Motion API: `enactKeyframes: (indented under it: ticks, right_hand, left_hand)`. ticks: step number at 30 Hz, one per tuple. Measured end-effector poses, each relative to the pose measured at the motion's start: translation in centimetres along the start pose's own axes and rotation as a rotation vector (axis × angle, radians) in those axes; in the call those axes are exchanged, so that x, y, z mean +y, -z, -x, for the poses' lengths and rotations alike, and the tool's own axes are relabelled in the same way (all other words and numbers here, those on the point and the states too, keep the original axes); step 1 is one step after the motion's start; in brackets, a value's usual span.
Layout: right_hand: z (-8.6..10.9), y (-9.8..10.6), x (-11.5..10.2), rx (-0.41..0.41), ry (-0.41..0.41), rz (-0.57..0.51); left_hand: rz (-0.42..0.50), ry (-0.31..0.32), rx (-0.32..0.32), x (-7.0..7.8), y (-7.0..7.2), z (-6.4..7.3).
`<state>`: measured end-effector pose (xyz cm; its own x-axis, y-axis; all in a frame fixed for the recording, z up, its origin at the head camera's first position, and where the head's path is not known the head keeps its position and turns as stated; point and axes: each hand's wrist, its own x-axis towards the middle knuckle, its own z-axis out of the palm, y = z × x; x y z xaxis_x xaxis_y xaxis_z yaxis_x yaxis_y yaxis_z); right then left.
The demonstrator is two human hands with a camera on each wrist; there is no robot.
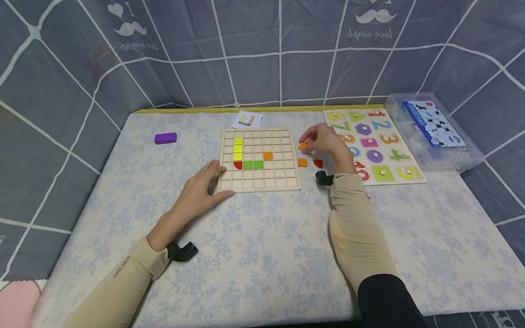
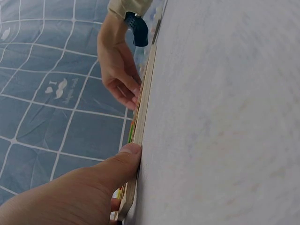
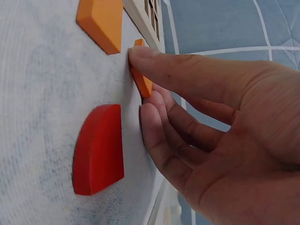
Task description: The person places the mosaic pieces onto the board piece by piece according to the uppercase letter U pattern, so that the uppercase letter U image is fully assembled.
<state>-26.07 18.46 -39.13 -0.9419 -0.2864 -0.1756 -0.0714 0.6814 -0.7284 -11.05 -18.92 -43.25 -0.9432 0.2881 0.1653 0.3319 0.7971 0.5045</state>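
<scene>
A wooden grid board (image 1: 279,177) lies in the middle of the table. My left hand (image 1: 198,189) holds its near left corner, thumb along the front edge and fingers at the left side; the left wrist view shows that thumb (image 2: 123,164) against the board's rim. Yellow tiles (image 1: 238,149), a red quarter-round tile (image 1: 238,165), green tiles (image 1: 253,164) and one orange tile (image 1: 268,156) sit in its cells. Right of the board, my right hand (image 1: 324,139) pinches an orange square tile (image 3: 142,77) between thumb and fingers, close over the cloth. Nearby lie another orange tile (image 1: 302,162) and a red quarter-round tile (image 3: 98,150).
Behind the board lies a pattern card (image 1: 247,119). A purple block (image 1: 166,138) is at the left. To the right are a number-and-shape puzzle board (image 1: 383,175) and a clear plastic box (image 1: 463,157) bearing a blue booklet (image 1: 434,123). Grey checked curtain hangs around the table.
</scene>
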Motion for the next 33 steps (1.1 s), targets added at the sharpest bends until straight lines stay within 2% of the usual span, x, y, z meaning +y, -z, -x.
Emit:
enactKeyframes:
  ticks: [10, 16, 20, 24, 27, 33]
  right_hand:
    - [-0.2, -0.3, 0.0, -0.024, -0.016, -0.008]
    - [0.0, -0.4, -0.3, 0.053, 0.003, -0.044]
    - [0.0, -0.6, -0.8, 0.113, 0.052, -0.099]
    - [-0.3, -1.5, -1.9, 0.145, 0.134, -0.086]
    - [-0.6, -2.5, -3.1, 0.129, 0.17, -0.063]
    - [-0.9, -4.7, -5.1, 0.047, 0.208, -0.04]
  left_hand:
    - [0.003, -0.004, 0.007, 0.0, 0.0, 0.2]
    - [0.005, -0.003, 0.002, -0.1, 0.0, 0.2]
    - [0.005, -0.007, 0.002, -0.2, 0.1, 0.2]
    - [0.007, -0.008, 0.003, -0.2, 0.1, 0.2]
    - [0.008, -0.009, 0.001, -0.3, 0.1, 0.2]
    - [0.01, -0.014, 0.0, -0.2, 0.2, 0.1]
